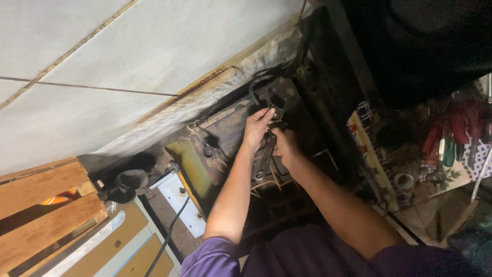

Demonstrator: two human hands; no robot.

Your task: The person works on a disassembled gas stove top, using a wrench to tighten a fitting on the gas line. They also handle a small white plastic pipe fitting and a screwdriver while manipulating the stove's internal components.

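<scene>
Wrench (265, 156), dark metal, sits upright against the grimy machine housing (225, 133) on the floor, near the housing's far edge, head up at a small square fitting (277, 114). Your right hand (285, 147) is wrapped closed around the wrench shaft; your left hand (258, 126) pinches closed on the fitting and wrench head. Judging by looks: wrench is stiff, fairly heavy, likely greasy so it may slip; hold it low on the shaft for leverage. Fitting is small, rigid, hard to pinch. Black hose loop (259, 84) curls just above the fitting and crowds your left hand. Loose wires (266, 182) lie under the wrench and could snag. White switch box (180, 201) with black cable (166, 238) sits at the housing's near-left corner. Wooden pallet (46, 210) far left. Patterned mat (379, 164) with red-handled tools (451, 131) and a tape roll (404, 181) lies right, well apart. Area is dim; detail is blurry.
</scene>
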